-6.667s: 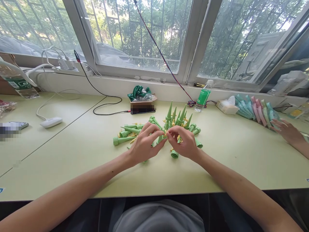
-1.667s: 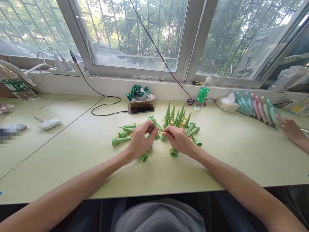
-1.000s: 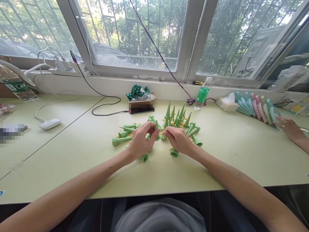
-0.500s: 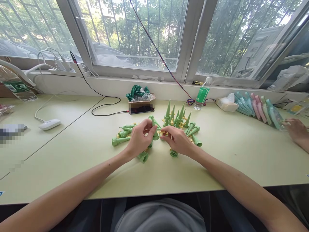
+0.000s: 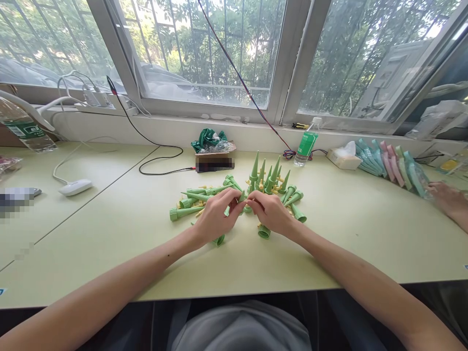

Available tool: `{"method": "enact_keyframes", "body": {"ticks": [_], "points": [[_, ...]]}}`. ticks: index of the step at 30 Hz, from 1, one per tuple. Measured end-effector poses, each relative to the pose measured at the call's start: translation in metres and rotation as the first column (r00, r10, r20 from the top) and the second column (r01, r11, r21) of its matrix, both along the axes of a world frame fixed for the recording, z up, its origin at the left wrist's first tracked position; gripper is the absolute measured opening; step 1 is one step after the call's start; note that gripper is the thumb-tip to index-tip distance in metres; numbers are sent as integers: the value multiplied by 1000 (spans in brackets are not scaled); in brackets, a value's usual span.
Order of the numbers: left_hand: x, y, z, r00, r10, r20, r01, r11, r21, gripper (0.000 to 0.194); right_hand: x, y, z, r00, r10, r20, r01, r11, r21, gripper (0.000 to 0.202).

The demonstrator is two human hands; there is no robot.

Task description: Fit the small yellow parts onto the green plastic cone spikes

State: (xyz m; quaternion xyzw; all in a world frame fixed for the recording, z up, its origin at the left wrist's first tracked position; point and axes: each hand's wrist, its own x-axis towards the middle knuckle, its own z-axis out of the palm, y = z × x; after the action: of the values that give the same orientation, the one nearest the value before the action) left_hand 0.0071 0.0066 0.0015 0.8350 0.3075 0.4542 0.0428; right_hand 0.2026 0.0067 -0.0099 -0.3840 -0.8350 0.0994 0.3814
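My left hand [image 5: 220,213] is closed around a green plastic watering spike [image 5: 242,196], whose pointed tip shows above the fingers. Right against it, my right hand [image 5: 271,209] is pinched at the spike's side on a small yellow valve, which the fingertips almost entirely cover. Several green spikes with yellow valves [image 5: 185,213] lie in a loose pile left of my hands. Behind my right hand, a group of spikes [image 5: 255,168] stands upright on the table. More spikes [image 5: 299,213] lie to its right, and one open-ended spike [image 5: 263,232] is below my right wrist.
A phone [image 5: 214,165] on a black cable lies before a small box with green wrapping [image 5: 208,140]. Behind stand a water bottle [image 5: 307,143] and a tissue box [image 5: 342,158]. At right, another person's hand [image 5: 446,197] touches a row of pastel packets [image 5: 393,163]. A white mouse [image 5: 75,187] lies left.
My left hand has moved slightly right with the spike, which now tilts toward my right hand. My fingertips have come together, covering the yellow valve. The other person's hand has shifted a little left.
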Motion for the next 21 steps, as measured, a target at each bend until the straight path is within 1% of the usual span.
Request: {"method": "enact_keyframes", "body": {"ticks": [5,10,16,18,21], "points": [[0,0,1,1000,-10,-5,10,1000,-14,9,0,-1,1,1000,-3,-8,3,1000,-30,19],[0,1,2,1000,25,15,-24,999,-26,10,-1,-3,2,1000,4,-25,-5,999,-44,23],[2,2,3,996,54,64,-52,998,-39,11,-1,-3,0,1000,-6,-28,6,1000,-2,16],[2,2,3,993,69,92,-63,996,-63,11,-1,-2,-2,999,12,-31,-11,1000,16,19],[1,3,3,990,75,118,-59,989,-135,10,0,-1,-3,999,30,-23,-29,999,39,22]]}}
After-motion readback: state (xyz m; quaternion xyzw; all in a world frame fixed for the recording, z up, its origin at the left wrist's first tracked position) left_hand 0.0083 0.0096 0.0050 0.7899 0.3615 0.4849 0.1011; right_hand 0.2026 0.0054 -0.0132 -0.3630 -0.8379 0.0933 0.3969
